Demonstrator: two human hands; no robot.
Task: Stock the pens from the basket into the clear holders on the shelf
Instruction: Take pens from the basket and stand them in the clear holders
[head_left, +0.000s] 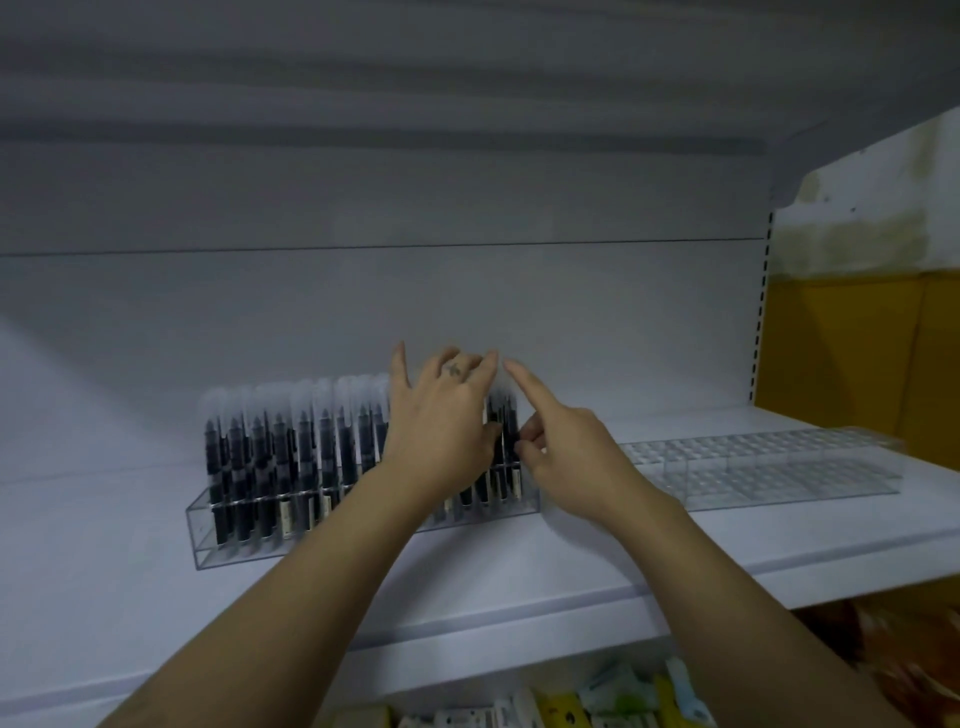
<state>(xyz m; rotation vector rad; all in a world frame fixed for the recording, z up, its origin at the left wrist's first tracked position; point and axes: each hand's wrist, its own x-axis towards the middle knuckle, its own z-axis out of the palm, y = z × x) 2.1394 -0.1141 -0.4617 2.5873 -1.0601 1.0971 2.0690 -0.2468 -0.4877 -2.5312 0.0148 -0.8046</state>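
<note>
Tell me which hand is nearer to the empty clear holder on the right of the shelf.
Right. The right hand is at the filled holder's right end, just left of the empty holder; the left hand is farther left, over the pens.

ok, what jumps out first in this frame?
The left hand and right hand meet mid-frame at the right end of a clear holder packed with upright dark pens; the right seems to pinch one. Beside it, further right on the white shelf, lies an empty gridded holder.
</note>
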